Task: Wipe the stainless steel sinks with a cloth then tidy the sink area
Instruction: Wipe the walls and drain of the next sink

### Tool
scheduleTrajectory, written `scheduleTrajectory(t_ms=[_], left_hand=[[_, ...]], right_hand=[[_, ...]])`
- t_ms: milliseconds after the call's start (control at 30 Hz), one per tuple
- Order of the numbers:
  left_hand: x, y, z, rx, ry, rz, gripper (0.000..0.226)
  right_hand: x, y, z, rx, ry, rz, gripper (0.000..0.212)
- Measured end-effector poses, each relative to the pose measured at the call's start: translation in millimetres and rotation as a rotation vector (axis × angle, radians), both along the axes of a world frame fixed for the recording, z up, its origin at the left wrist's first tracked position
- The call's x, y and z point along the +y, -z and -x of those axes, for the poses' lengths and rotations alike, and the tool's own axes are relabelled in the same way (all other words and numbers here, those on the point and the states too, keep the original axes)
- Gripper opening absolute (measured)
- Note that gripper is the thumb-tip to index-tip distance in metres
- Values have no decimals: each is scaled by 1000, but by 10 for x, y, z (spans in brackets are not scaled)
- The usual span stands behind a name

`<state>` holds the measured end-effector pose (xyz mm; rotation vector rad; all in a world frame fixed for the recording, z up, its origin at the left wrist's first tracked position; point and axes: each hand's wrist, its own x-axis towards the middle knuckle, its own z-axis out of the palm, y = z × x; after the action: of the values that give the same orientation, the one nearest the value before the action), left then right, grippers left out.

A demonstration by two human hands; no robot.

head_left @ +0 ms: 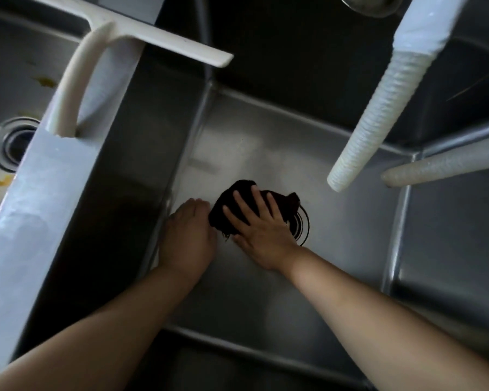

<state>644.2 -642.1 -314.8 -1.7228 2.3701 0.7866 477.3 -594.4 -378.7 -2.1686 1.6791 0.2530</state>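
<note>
I look straight down into a deep stainless steel sink (266, 292). A dark cloth (281, 203) lies bunched on the sink floor, partly over the round drain (302, 225). My right hand (261, 224) presses flat on the cloth with its fingers spread. My left hand (188, 235) rests on the sink floor just left of the cloth, close to the left wall, its fingers together and touching the cloth's edge. A second sink (17, 88) with its own drain (12, 143) lies at the far left, with yellowish scraps on its floor.
A white squeegee (102, 52) sits across the divider (40, 193) between the two sinks. A white ribbed hose (378, 108) hangs down over the sink at the upper right. A grey pipe (441, 165) reaches in from the right.
</note>
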Motion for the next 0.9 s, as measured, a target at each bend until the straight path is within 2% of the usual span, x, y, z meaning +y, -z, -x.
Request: scheduleTrajectory(t_ms=[67, 133, 300, 433, 533, 733, 833, 900], left_hand=[[-48, -18, 37, 11, -17, 39, 47], [-97, -6, 84, -26, 33, 50, 52], [-225, 66, 224, -148, 177, 22, 62], [-339, 159, 298, -336, 267, -47, 83], [-362, 215, 311, -484, 366, -59, 92], [-350, 293, 298, -520, 407, -74, 106], [-364, 303, 309, -517, 406, -86, 110], [-367, 302, 325, -510, 405, -99, 107]], right_hand=[[-120, 66, 95, 21, -49, 28, 59], [-331, 144, 274, 44, 9, 61, 60], [-663, 195, 942, 121, 318, 70, 66], [-410, 137, 1455, 158, 538, 98, 69], [-129, 83, 1755, 221, 802, 86, 69], [23, 57, 1909, 397, 1027, 72, 71], [-356, 75, 1783, 320, 1304, 102, 70], [-598, 90, 1691, 186, 1332, 78, 66]])
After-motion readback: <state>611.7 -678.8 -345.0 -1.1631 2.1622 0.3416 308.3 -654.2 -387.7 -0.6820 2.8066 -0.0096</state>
